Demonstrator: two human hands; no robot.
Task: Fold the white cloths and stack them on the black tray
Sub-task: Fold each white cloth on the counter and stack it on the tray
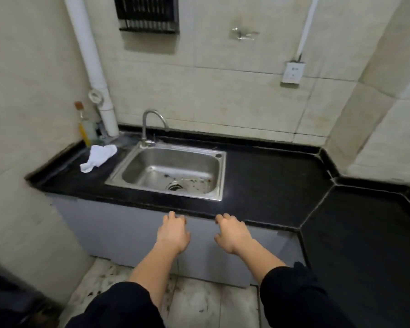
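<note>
White cloth (pixel 97 157) lies crumpled beside the sink (pixel 169 171), hands apparently empty

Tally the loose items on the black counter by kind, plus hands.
Crumpled white cloth: 1
Bottles in the back left corner: 2, as far as the blur allows
Bare hands, left hand and right hand, both empty: 2
Total: 5
</note>
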